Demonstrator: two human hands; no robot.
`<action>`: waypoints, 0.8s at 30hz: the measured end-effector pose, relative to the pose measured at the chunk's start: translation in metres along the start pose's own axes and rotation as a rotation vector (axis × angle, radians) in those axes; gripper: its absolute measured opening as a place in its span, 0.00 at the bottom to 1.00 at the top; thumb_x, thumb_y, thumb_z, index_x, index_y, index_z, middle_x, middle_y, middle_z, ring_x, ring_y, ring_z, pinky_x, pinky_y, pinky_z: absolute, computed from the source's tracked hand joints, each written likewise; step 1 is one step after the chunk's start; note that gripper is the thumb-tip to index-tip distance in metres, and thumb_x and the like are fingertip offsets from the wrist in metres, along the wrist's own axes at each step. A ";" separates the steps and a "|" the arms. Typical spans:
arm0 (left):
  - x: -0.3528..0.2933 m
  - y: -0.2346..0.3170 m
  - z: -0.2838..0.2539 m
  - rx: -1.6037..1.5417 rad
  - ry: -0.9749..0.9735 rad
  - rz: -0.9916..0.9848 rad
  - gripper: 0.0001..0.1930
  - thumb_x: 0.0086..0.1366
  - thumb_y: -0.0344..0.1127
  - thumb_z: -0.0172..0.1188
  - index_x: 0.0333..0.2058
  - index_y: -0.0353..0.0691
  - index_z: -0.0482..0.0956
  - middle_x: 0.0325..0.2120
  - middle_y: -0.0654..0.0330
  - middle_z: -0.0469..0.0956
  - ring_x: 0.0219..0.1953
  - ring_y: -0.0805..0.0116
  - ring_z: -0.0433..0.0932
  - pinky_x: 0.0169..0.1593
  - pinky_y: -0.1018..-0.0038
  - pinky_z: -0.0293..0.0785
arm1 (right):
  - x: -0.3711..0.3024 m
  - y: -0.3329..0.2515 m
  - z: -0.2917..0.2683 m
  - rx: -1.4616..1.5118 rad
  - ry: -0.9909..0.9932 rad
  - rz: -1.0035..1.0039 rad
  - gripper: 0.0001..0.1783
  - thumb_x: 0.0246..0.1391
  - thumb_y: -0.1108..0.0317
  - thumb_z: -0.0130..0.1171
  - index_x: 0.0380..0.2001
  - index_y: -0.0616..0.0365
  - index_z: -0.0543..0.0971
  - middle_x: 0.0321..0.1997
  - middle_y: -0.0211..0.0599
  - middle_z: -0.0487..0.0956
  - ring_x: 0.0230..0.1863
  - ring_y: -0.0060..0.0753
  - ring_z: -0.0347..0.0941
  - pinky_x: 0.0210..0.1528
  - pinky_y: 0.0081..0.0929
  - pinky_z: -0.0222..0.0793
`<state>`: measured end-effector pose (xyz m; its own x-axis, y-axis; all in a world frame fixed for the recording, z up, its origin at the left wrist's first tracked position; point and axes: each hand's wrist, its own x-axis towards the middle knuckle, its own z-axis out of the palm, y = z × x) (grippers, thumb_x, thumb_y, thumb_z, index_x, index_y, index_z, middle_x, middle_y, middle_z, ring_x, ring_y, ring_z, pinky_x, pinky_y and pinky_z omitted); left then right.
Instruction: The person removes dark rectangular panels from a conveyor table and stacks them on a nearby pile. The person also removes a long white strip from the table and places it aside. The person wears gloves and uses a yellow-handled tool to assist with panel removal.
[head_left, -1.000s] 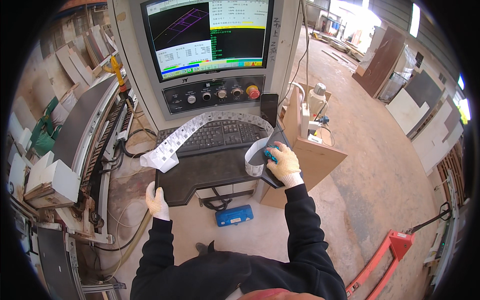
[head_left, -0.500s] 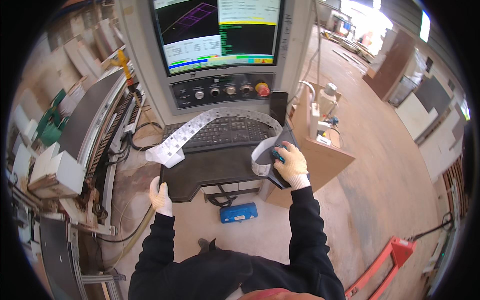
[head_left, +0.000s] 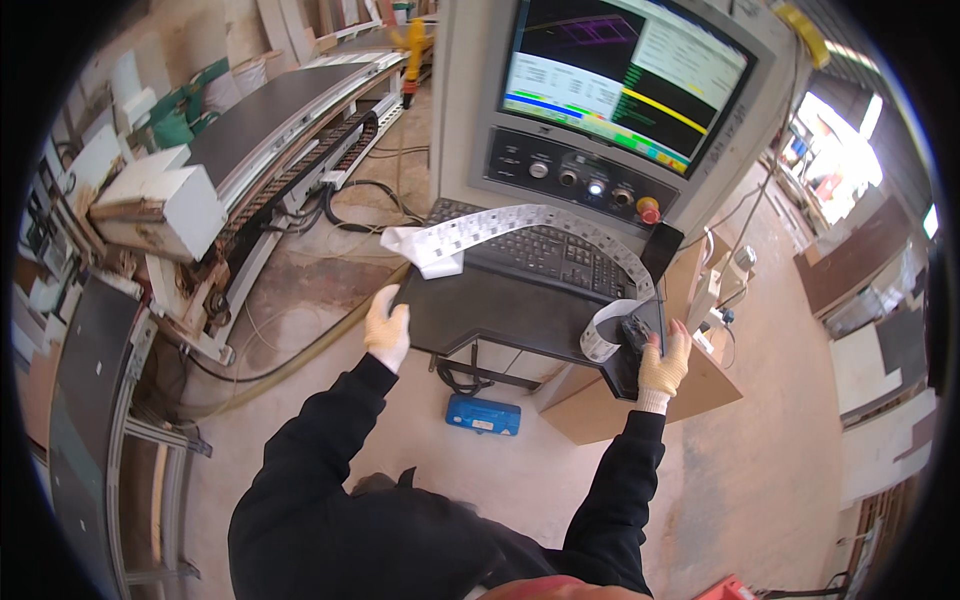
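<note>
My right hand (head_left: 662, 364), in a pale glove, covers a dark mouse (head_left: 632, 331) at the right end of a black console shelf (head_left: 500, 316). My left hand (head_left: 387, 326), also gloved, grips the shelf's left corner. A black keyboard (head_left: 545, 252) lies at the back of the shelf. A long white strip of printed labels (head_left: 500, 224) arches over the keyboard, and its right end curls down beside the mouse. Above sit a button panel (head_left: 585, 180) with a red knob and a lit monitor (head_left: 630, 80).
A blue case (head_left: 483, 414) lies on the concrete floor under the shelf. A cardboard box (head_left: 690, 392) stands right of the console. At left run a conveyor-like machine bed (head_left: 270, 110), cables (head_left: 350, 200) and white blocks (head_left: 165, 205). Boards lean at far right.
The view has swung, so the console now sits right of centre and looks larger. Both hands keep their places on the shelf corner and the mouse.
</note>
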<state>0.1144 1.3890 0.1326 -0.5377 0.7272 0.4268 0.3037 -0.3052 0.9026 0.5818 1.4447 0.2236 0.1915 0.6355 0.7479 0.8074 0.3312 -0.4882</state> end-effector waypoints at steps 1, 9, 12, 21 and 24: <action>0.001 0.002 0.001 0.021 0.010 -0.050 0.20 0.66 0.29 0.56 0.56 0.30 0.74 0.50 0.48 0.80 0.54 0.58 0.77 0.60 0.67 0.70 | -0.002 -0.002 -0.002 0.024 0.047 0.078 0.23 0.55 0.70 0.64 0.54 0.63 0.77 0.59 0.51 0.78 0.62 0.56 0.73 0.64 0.45 0.69; -0.041 0.036 -0.044 0.420 -0.244 0.233 0.26 0.70 0.39 0.52 0.66 0.43 0.65 0.67 0.42 0.63 0.54 0.36 0.76 0.57 0.52 0.75 | -0.170 -0.071 -0.007 0.047 0.240 -0.147 0.22 0.55 0.85 0.53 0.54 0.64 0.76 0.55 0.48 0.77 0.59 0.48 0.74 0.63 0.41 0.69; -0.103 0.000 -0.096 0.428 -0.538 0.318 0.28 0.69 0.38 0.54 0.67 0.49 0.64 0.68 0.44 0.63 0.54 0.38 0.77 0.57 0.52 0.76 | -0.306 -0.119 0.000 -0.025 -0.280 0.173 0.19 0.48 0.78 0.59 0.46 0.61 0.81 0.45 0.52 0.80 0.51 0.57 0.76 0.57 0.45 0.72; -0.289 -0.214 -0.399 0.657 -1.588 -0.318 0.21 0.63 0.45 0.63 0.51 0.40 0.83 0.42 0.55 0.86 0.45 0.58 0.82 0.50 0.60 0.78 | -0.457 -0.162 -0.027 -0.370 -1.572 0.253 0.23 0.56 0.56 0.57 0.51 0.56 0.84 0.53 0.48 0.83 0.58 0.51 0.77 0.61 0.43 0.71; -0.308 -0.227 -0.505 0.617 -0.933 -0.756 0.21 0.64 0.45 0.59 0.47 0.37 0.85 0.47 0.45 0.84 0.51 0.46 0.82 0.54 0.55 0.77 | -0.468 -0.177 0.019 -0.489 -1.799 -0.106 0.24 0.54 0.55 0.57 0.49 0.55 0.85 0.53 0.48 0.84 0.57 0.52 0.78 0.60 0.46 0.72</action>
<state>-0.1860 0.9243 -0.1750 -0.0735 0.8115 -0.5797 0.6069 0.4976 0.6197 0.3383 1.1021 -0.0481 -0.3442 0.6163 -0.7083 0.9057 0.4168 -0.0775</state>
